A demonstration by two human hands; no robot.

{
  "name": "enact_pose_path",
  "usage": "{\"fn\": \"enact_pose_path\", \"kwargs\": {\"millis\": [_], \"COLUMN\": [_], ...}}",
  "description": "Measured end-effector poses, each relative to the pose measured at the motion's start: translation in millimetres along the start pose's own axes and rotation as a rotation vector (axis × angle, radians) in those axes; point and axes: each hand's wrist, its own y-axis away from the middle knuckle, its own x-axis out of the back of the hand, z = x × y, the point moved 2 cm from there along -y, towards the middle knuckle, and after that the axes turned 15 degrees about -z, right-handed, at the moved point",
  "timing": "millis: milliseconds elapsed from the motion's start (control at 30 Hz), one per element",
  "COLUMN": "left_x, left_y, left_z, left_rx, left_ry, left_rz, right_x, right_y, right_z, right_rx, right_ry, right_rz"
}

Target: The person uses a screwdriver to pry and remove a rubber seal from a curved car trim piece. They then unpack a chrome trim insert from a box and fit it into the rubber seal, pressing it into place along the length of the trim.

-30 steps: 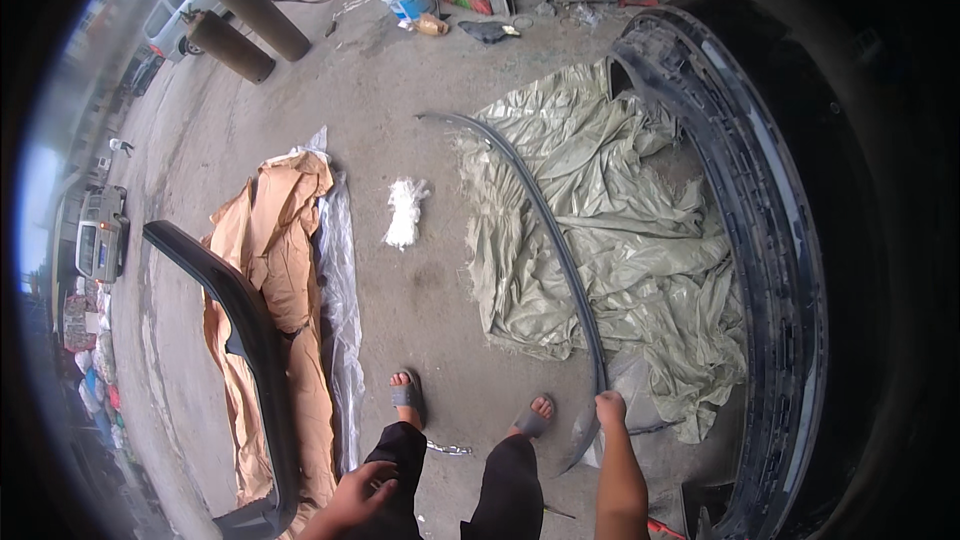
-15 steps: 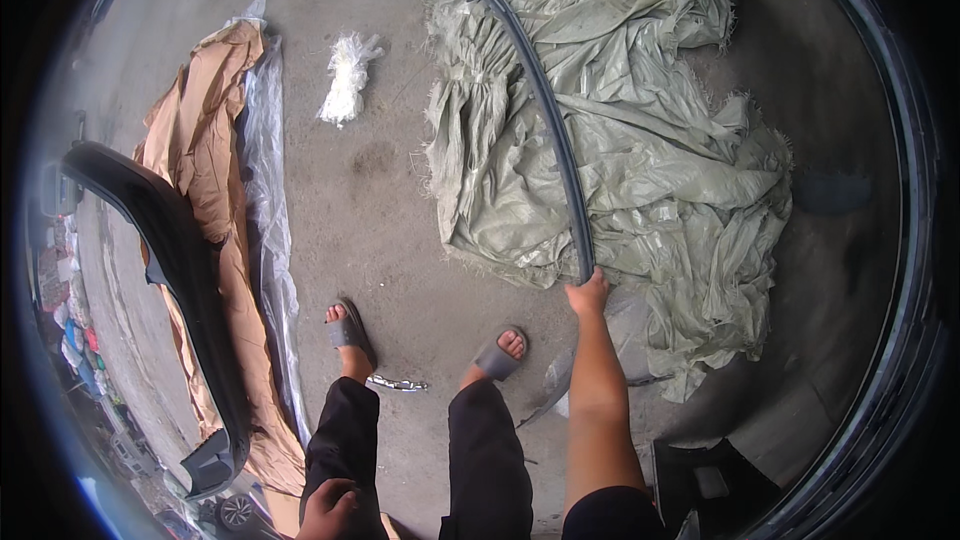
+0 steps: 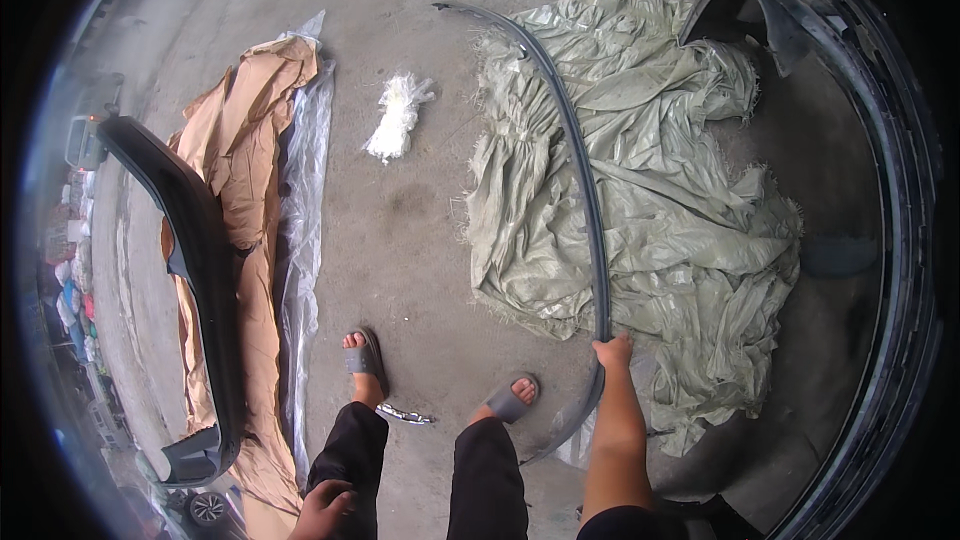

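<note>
Right hand [image 3: 612,351] closed around a long, thin, dark curved trim strip [image 3: 578,155]. The strip arcs away over a crumpled grey-green woven sheet [image 3: 690,230] on the concrete floor [image 3: 410,240]; its near end curves down past the right sandal [image 3: 511,400]. Left hand [image 3: 325,508] hangs loosely curled at the thigh, holding nothing. Big black bumper [image 3: 905,240] rims the right side; another black bumper [image 3: 190,250] lies left on brown paper [image 3: 245,140]. Bare floor between, with a white rag [image 3: 398,117].
</note>
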Motion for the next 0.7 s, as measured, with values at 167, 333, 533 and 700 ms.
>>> {"fn": "enact_pose_path", "kwargs": {"millis": [167, 333, 533, 700], "left_x": [-10.9, -32.4, -37.7, -13.8], "left_y": [-6.5, -15.3, 0.4, 28.5], "left_z": [13.5, 12.9, 12.2, 28.1], "left_rx": [0.049, 0.074, 0.015, -0.077], "left_ry": [0.110, 0.203, 0.241, 0.237], "left_rz": [0.069, 0.067, 0.051, 0.057], "right_x": [-10.1, -11.3, 24.6, 111.5], "right_y": [-35.7, -47.1, 12.1, 145.6], "right_z": [7.0, 4.9, -8.2, -23.1], "right_rx": [0.085, 0.121, 0.119, 0.170], "right_ry": [-0.064, -0.136, -0.234, -0.266], "right_rz": [-0.016, -0.013, -0.004, 0.173]}}
